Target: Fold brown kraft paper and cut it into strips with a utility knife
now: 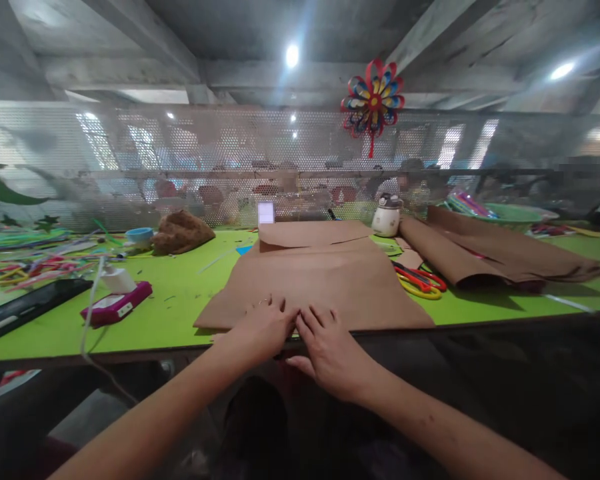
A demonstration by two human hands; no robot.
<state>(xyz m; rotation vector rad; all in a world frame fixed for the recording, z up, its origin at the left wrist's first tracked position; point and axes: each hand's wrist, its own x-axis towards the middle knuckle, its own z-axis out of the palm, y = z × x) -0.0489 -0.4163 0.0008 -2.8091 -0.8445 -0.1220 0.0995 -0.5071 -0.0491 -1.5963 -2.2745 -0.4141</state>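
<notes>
Where paper (310,280) lies, green tabletop (173,280), concrete ceiling (240,30)

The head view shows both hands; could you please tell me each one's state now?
Left hand: on the brown paper; its grip cannot be told.
Right hand: open, at the paper's near edge, thumb apart.

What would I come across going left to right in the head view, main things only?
Green moon, purple box, crumpled brown bundle, left hand, right hand (both at the near edge of the brown paper), white bottle, green basket.
</notes>
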